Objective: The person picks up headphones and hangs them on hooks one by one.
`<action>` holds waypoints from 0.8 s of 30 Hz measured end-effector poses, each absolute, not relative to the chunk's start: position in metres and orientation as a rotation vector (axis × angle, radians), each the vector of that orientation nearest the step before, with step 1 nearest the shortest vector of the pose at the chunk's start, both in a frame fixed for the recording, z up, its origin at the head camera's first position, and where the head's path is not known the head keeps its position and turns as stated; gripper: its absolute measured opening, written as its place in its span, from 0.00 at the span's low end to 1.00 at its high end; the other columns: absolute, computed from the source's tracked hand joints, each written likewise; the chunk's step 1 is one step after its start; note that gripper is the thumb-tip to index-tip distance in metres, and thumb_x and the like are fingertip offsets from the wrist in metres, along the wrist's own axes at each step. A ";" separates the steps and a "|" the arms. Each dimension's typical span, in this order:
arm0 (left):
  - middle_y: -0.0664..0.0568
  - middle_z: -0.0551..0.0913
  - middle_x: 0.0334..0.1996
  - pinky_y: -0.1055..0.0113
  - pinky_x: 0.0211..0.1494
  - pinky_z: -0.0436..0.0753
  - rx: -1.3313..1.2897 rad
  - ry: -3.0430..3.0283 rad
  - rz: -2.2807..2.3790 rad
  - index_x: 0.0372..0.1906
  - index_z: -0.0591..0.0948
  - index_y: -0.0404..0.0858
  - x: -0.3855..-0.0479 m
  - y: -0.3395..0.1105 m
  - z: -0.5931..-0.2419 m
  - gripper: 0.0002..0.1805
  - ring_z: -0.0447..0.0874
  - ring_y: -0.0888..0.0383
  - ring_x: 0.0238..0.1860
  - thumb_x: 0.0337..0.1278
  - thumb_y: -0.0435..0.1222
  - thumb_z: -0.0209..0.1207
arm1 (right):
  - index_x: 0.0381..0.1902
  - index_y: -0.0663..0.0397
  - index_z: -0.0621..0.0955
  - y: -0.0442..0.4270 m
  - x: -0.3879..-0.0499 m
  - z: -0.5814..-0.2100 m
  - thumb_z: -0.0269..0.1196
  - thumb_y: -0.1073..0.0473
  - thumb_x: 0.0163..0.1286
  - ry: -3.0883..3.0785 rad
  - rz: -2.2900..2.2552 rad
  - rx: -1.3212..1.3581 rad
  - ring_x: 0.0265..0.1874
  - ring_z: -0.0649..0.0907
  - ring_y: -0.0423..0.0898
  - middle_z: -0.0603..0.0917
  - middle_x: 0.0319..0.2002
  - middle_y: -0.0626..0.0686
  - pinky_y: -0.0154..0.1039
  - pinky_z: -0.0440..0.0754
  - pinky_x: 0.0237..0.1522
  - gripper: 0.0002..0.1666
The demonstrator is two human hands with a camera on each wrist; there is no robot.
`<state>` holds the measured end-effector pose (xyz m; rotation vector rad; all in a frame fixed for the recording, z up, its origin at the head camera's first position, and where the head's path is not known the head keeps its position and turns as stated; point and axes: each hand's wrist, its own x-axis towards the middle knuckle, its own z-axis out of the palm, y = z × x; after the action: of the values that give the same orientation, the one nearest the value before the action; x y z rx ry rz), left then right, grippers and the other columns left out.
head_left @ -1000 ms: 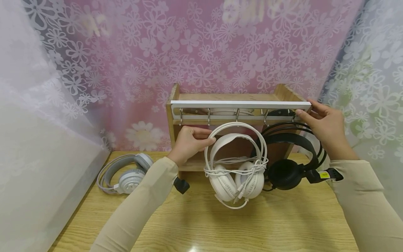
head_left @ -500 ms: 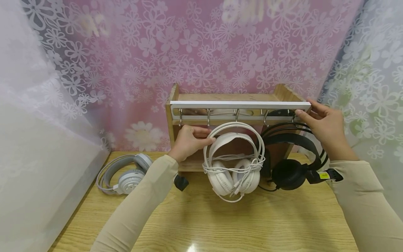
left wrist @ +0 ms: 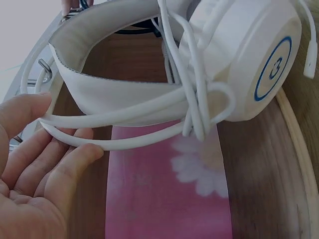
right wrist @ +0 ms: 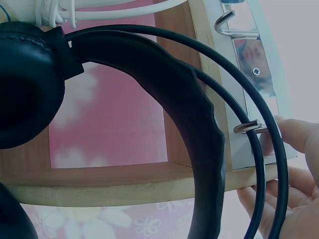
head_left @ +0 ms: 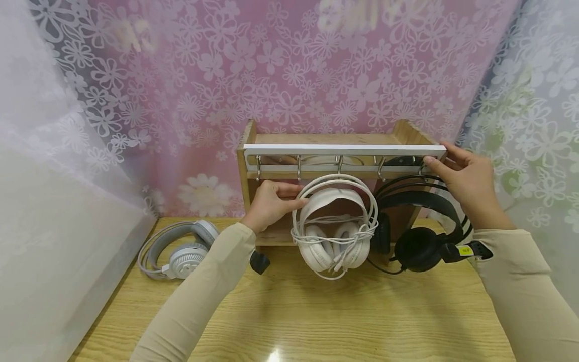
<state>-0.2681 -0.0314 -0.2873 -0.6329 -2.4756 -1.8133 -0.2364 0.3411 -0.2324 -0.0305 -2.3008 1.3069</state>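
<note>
A pair of white headphones (head_left: 334,201), its cable wound around it, hangs with the band just under the middle hook of a white hook rail (head_left: 316,150). My left hand (head_left: 273,203) pinches the left side of that band between thumb and fingers. Whether the band rests on the hook (left wrist: 46,69), I cannot tell. Black headphones (head_left: 413,201) hang by their twin band wires from the rightmost hook (right wrist: 246,127). My right hand (head_left: 472,181) grips the rail's right end, thumb in front and fingers wrapping the edge.
Behind the rail stands a wooden shelf (head_left: 323,140) against a pink flowered cloth. Two hooks left of the middle carry nothing. Grey headphones (head_left: 185,256) lie on the wooden table (head_left: 344,322) at the left, beside a white wall.
The white headphones have shifted slightly left, and their earcups have swung up and back towards the shelf. The black headphones' earcup has drifted a little right. Both hands stay nearly still.
</note>
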 end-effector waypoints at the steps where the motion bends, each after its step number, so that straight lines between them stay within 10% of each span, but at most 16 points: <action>1: 0.48 0.85 0.48 0.65 0.48 0.84 -0.633 -2.475 -1.812 0.50 0.84 0.37 -0.269 -0.032 -0.288 0.19 0.85 0.57 0.48 0.51 0.37 0.70 | 0.71 0.48 0.66 0.341 -0.236 -0.232 0.65 0.49 0.65 -2.302 1.307 -0.030 0.50 0.78 0.25 0.68 0.68 0.58 0.15 0.76 0.38 0.39; 24: 0.48 0.84 0.51 0.67 0.49 0.83 -0.597 -2.448 -1.715 0.56 0.82 0.39 -0.274 -0.029 -0.305 0.21 0.84 0.57 0.50 0.55 0.37 0.67 | 0.70 0.46 0.66 0.341 -0.236 -0.231 0.65 0.48 0.64 -2.312 1.307 -0.051 0.48 0.78 0.23 0.68 0.68 0.58 0.15 0.75 0.37 0.39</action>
<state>-0.2743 -0.0291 -0.3051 -0.5968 -2.4479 -1.7151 -0.2359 0.3413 -0.2306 -0.0509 -2.3121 1.3073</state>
